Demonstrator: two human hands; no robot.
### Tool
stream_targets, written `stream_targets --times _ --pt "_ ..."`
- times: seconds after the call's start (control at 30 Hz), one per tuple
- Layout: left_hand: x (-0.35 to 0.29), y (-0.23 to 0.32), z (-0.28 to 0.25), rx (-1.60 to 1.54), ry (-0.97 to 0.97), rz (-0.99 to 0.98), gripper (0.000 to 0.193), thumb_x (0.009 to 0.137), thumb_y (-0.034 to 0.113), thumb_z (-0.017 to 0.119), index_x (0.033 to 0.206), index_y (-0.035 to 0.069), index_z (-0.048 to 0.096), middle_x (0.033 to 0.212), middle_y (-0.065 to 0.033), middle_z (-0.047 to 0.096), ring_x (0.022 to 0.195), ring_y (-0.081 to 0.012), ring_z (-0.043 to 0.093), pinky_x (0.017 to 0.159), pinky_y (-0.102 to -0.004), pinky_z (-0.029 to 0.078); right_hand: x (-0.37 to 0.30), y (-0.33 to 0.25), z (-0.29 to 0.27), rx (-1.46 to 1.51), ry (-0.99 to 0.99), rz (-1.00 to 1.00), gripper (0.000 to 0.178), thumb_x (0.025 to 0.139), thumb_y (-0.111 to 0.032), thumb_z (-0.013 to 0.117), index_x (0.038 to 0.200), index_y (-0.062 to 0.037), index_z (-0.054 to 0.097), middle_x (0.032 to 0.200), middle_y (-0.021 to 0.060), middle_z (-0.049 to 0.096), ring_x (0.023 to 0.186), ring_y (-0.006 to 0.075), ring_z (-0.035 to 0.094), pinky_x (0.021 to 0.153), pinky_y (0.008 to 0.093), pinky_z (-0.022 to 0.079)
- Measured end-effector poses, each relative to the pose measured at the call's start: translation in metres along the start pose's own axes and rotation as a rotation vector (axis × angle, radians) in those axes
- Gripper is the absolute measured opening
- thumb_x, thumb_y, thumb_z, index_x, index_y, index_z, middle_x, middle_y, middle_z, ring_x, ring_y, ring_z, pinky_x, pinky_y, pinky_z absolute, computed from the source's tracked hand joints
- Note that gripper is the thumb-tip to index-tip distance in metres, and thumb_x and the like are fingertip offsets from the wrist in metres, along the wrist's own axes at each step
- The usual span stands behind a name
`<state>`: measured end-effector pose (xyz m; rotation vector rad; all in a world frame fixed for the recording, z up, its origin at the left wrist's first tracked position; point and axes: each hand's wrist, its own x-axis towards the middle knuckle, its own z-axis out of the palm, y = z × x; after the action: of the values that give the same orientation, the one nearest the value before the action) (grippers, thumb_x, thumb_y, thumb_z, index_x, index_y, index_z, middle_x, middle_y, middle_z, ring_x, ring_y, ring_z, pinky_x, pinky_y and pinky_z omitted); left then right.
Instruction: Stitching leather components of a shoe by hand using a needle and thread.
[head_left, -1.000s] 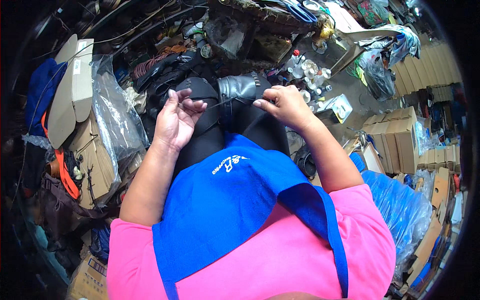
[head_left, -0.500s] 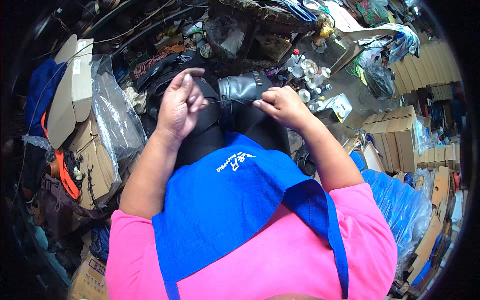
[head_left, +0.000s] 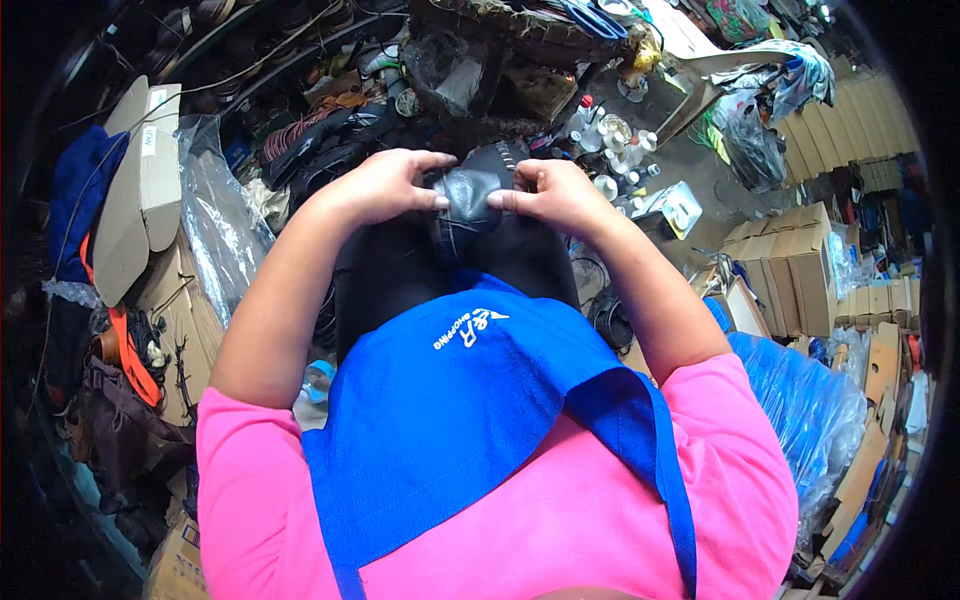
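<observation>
A shiny black leather piece (head_left: 465, 197), perhaps part of a shoe, lies over my dark-trousered thighs. Pale stitches (head_left: 507, 155) run along its far right edge. My left hand (head_left: 385, 188) grips it from the left, thumb and fingers spread around the near edge. On the other side, my right hand (head_left: 558, 197) pinches the leather between thumb and curled fingers. Between the two thumbs the leather looks bent or bulged. Its underside is hidden, and no thread can be made out now. A blue apron (head_left: 430, 410) covers my lap below.
Several white bottles (head_left: 615, 145) stand on the floor ahead to the right. Cardboard boxes (head_left: 785, 265) and a blue plastic-wrapped bundle (head_left: 800, 400) lie at my right. Leftward are a cardboard sheet (head_left: 135, 205) and clear plastic (head_left: 215, 210). A cluttered low bench (head_left: 520, 50) stands ahead.
My left hand has come down from above the leather and now grips its left side. The thread earlier stretched between my hands is no longer visible. The right hand has shifted slightly left.
</observation>
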<state>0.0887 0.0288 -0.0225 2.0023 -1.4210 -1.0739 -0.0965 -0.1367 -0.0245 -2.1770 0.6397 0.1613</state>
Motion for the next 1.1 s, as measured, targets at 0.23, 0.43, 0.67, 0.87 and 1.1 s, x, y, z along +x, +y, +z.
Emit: stream_targets --times 0.23,0.43,0.67,0.87,1.1 --pt "0.039 -0.011 0.006 0.192 -0.068 0.135 0.076 0.064 0.031 0.081 0.13 0.009 0.05 0.123 -0.0177 0.051 0.117 -0.03 0.048 0.099 -0.037 0.038 0.013 0.011 0.016 -0.28 0.119 -0.047 0.05 0.065 -0.05 0.076 0.081 -0.0046 0.063 0.077 0.0129 0.066 0.076 0.028 0.065 0.069 0.038 0.049" --pt "0.056 -0.017 0.036 0.074 0.227 0.097 0.053 0.055 0.023 0.085 0.097 0.004 0.06 0.095 -0.0125 0.063 0.093 -0.0261 0.06 0.079 -0.0354 0.046 0.016 0.042 0.01 -0.073 0.092 -0.246 0.03 0.086 -0.018 0.059 0.113 -0.0037 0.059 0.107 0.0145 0.06 0.099 0.0246 0.057 0.082 0.0335 0.045" --pt "0.052 -0.038 0.035 -0.203 0.195 0.168 0.049 0.058 0.012 0.083 0.1 0.002 0.061 0.092 -0.0042 0.062 0.089 -0.0146 0.058 0.081 -0.0284 0.045 -0.034 0.026 -0.002 -0.067 0.256 -0.247 0.023 0.081 -0.013 0.063 0.104 -0.0111 0.066 0.093 0.0092 0.063 0.089 0.0208 0.058 0.083 0.0342 0.041" --pt "0.051 -0.036 0.033 -0.434 0.071 0.154 0.05 0.061 0.008 0.081 0.106 0.002 0.06 0.095 -0.0019 0.064 0.089 -0.0108 0.058 0.084 -0.0262 0.045 -0.045 0.024 0.015 -0.402 0.215 -0.448 0.009 0.074 -0.021 0.07 0.082 -0.0197 0.07 0.078 -0.001 0.064 0.077 0.0174 0.058 0.079 0.035 0.033" --pt "0.049 -0.037 0.035 -0.391 0.133 0.171 0.053 0.059 0.014 0.084 0.105 0.002 0.062 0.096 -0.0066 0.064 0.09 -0.0147 0.06 0.082 -0.0278 0.047 -0.027 0.017 0.011 -0.316 0.261 -0.353 0.011 0.074 -0.027 0.07 0.082 -0.0194 0.072 0.073 -0.0002 0.061 0.076 0.0179 0.058 0.076 0.035 0.033"
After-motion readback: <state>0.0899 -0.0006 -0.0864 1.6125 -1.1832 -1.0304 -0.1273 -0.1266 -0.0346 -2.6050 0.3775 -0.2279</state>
